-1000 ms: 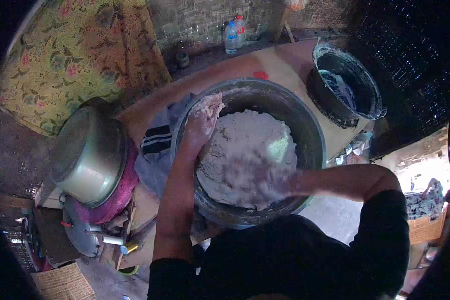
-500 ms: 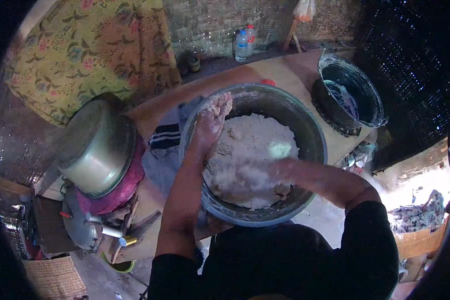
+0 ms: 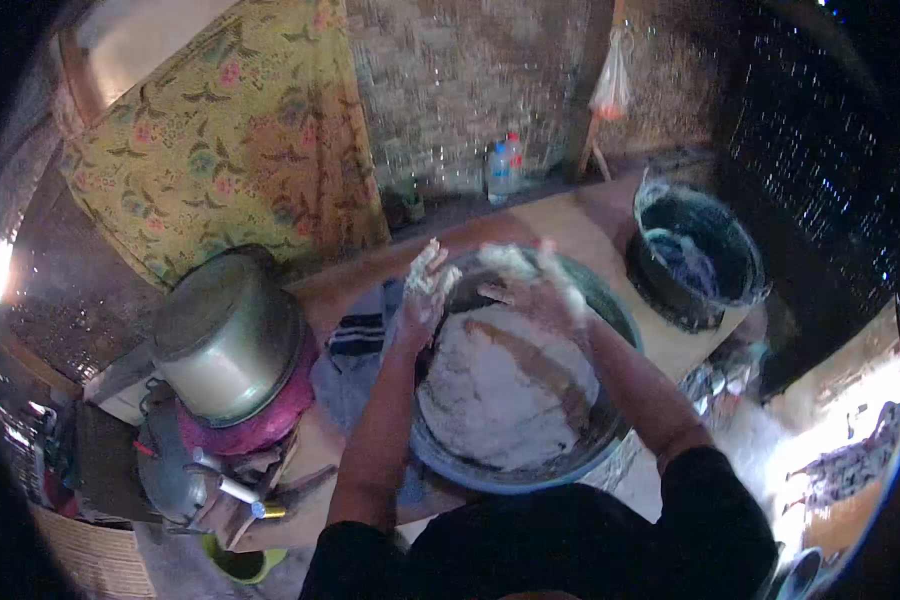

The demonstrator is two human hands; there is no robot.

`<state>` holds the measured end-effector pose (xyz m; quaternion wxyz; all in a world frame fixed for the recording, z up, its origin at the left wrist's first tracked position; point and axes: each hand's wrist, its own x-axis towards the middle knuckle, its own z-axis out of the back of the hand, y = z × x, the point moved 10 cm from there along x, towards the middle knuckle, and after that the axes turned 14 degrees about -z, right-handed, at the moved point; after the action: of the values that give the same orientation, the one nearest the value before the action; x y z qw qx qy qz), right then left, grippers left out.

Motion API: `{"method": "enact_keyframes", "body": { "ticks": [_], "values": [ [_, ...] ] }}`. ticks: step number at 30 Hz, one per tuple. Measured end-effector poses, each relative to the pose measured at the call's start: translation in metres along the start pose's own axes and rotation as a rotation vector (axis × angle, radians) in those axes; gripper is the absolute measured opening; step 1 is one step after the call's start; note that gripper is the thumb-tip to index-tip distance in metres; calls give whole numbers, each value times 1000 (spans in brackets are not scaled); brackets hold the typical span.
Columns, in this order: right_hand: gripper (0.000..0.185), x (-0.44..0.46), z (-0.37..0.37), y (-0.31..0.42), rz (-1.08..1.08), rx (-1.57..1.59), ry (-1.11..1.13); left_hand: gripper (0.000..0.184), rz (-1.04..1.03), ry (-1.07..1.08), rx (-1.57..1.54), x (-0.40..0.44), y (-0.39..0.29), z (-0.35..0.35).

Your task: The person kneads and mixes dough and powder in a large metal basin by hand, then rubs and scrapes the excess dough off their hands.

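A large round basin [image 3: 622,330] stands in front of me with a broad mound of whitish, floury dough [image 3: 500,390] in it. Fingers up and partly spread, my left hand [image 3: 425,298] is at the basin's left rim, caked with pale dough and holding nothing. My right hand [image 3: 550,298] is raised over the far part of the mound, smeared by motion. Something whitish shows at its fingers, and I cannot tell whether it is a lump or a coating. A brownish groove crosses the mound below that hand.
An upturned metal pot [image 3: 225,350] rests on pink cloth [image 3: 245,430] at the left. Grey cloth [image 3: 345,375] lies beside the basin. A dark bucket [image 3: 710,250] stands at the back right, plastic bottles [image 3: 500,175] by the woven wall. A patterned curtain [image 3: 240,150] hangs at the back left.
My right hand has risen from the mound's right side to above its far part. My left hand remains near the left rim, fingers more upright. The camera view has tilted upward.
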<state>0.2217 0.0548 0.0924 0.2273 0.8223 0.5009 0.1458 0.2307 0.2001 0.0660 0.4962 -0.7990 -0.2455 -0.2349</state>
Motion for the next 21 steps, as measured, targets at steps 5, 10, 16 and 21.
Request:
{"method": "enact_keyframes", "body": {
  "ticks": [5, 10, 16, 21],
  "values": [
    [75, -46, -116, 56, 331, -84, 205, 57, 225, 242, -505, -33, 93, -78],
    [77, -54, -130, 56, 515, -219, 188, 51, 148, 89, -712, -32, 72, -141],
    [78, -56, -98, 63, 647, -267, 190, 56, 463, -151, -510, -89, 99, -129],
    [78, -74, -106, 76, 703, -119, 263, 48, 195, 369, -126, -92, 40, -176]
  ]
}}
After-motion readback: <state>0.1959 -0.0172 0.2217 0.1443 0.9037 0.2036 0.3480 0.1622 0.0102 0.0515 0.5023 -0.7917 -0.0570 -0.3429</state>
